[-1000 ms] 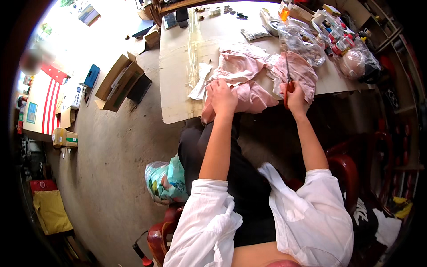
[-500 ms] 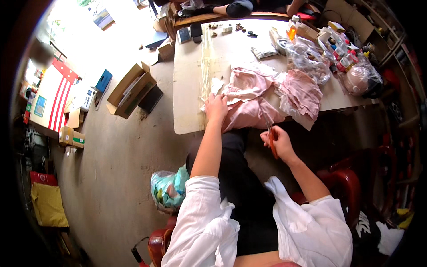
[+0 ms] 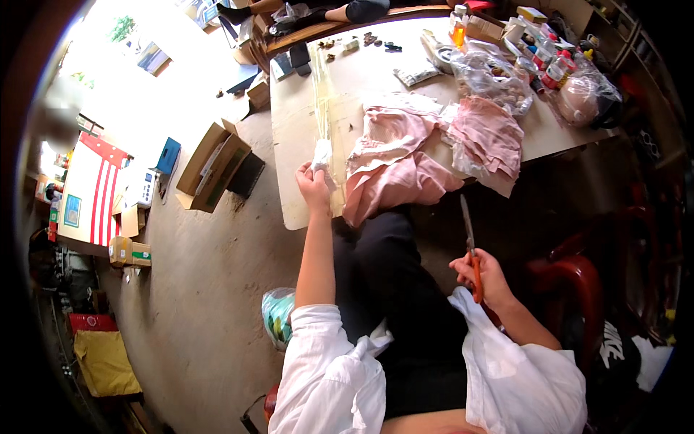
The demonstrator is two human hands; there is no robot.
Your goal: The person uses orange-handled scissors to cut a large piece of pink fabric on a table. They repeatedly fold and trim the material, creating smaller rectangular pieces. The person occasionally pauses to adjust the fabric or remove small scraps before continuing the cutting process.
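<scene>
The large cloth (image 3: 399, 155) is pale pink, as is the pile (image 3: 489, 136) to its right. The scissors (image 3: 469, 233) have orange handles (image 3: 477, 279). Red stripes cross the pale board (image 3: 83, 189) at far left. The near-left bag (image 3: 277, 318) is turquoise, perhaps leaf-patterned.

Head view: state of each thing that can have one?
Left hand, closed on white scrap
White scrap, crumpled
Right hand, gripping scissors
Scissors, blades look closed
Pink cloth, rumpled, overhanging table
Pink stack, layered, overhanging
Carton, open
Bottle, upright, orange liquid inside
</scene>
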